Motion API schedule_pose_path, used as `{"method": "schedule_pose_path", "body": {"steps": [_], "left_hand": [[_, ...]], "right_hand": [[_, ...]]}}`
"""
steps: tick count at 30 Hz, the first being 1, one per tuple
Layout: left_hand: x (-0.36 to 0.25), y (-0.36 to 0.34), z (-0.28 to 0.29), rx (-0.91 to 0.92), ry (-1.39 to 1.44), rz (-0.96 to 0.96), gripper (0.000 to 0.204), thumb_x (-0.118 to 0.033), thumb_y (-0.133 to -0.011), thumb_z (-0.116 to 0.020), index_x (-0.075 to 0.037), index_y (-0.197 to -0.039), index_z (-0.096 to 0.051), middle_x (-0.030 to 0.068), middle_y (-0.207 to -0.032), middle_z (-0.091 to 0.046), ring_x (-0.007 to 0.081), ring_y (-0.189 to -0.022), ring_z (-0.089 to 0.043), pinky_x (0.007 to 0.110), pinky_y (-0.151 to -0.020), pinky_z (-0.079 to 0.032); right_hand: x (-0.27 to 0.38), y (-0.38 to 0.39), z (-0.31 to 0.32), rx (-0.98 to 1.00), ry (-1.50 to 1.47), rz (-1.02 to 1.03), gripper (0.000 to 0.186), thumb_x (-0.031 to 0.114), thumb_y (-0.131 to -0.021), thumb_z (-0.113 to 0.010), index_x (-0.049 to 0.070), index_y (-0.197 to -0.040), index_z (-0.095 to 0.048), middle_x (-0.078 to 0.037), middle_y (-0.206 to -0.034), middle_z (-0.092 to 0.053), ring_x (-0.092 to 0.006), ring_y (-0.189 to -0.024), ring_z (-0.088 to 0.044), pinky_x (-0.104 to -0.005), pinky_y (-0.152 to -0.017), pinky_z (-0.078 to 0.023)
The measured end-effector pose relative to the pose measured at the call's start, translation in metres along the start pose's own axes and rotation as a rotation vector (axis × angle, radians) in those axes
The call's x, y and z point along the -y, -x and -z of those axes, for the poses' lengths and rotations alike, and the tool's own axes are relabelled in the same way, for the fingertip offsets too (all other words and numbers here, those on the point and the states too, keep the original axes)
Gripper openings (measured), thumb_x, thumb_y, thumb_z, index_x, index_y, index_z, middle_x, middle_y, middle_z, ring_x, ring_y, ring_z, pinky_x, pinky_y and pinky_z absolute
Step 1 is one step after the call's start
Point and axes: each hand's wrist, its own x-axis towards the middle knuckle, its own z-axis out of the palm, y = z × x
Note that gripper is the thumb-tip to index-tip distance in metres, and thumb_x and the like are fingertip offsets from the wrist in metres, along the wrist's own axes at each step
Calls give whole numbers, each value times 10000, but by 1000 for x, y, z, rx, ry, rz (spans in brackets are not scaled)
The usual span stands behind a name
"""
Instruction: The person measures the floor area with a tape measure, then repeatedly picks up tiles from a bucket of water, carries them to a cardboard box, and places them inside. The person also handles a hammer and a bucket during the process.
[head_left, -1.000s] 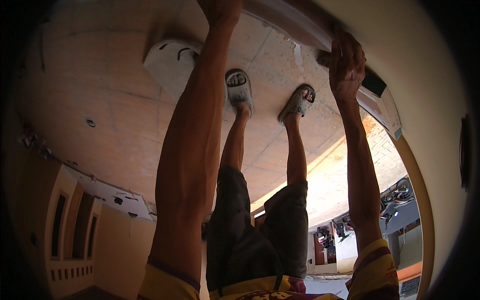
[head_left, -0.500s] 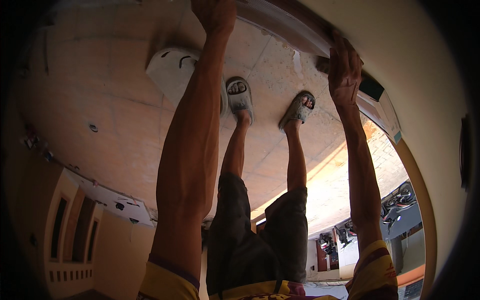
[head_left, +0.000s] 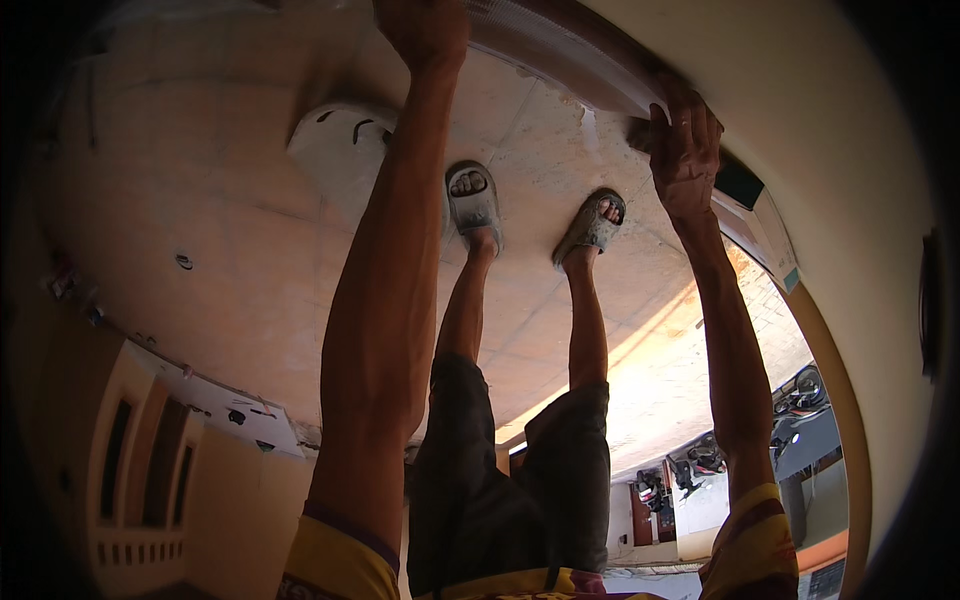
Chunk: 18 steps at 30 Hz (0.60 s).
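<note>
My right hand (head_left: 685, 145) is curled around a small dark block (head_left: 638, 130), pressing it against the edge of a long pale ribbed strip (head_left: 560, 45) where the tiled floor (head_left: 230, 220) meets the wall. My left hand (head_left: 420, 30) reaches to the same strip at the top edge of the view; its fingers are partly cut off, so its grip is unclear. My two feet in grey sandals (head_left: 473, 197) stand on the floor between my arms.
A white plastic container (head_left: 340, 140) lies on the floor beside my left forearm. A cream wall (head_left: 850, 200) curves along the right. Parked motorbikes (head_left: 790, 400) and a sunlit paved yard show at the lower right; a wooden door (head_left: 140, 450) is at the lower left.
My right hand has slid a little to the left along the strip with the dark block. The feet and the white container sit slightly lower in view as my head moved.
</note>
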Motion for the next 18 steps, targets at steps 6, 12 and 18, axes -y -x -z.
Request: {"method": "schedule_pose_path", "body": {"steps": [6,12,18], "left_hand": [[-2,-2,-14,-77,223,66,220,-175,-947,-759,-43,-1025,-602,5,-914,-627,78,-826,-551,224,-739,-472],[4,-1,7,-78,127,115,249,-213,-909,-819,-69,-919,-616,-38,-811,-619,50,-756,-523,224,-705,-464],[5,12,28,-51,112,130,270,-278,-960,-772,-72,-877,-617,-46,-803,-601,41,-764,-491,224,-730,-445]], "right_hand": [[-3,-2,-1,-13,4,-1,426,52,-911,-724,89,-1315,-594,-115,-1205,-672,-344,-1094,-643,-453,-954,-490],[5,-9,1,6,-15,-11,391,33,-904,-731,93,-1275,-626,-109,-1190,-679,-329,-1071,-653,-437,-920,-519],[4,-15,-2,209,-338,-128,349,84,-942,-707,109,-1284,-644,-127,-1166,-673,-326,-1041,-664,-410,-888,-563]]}}
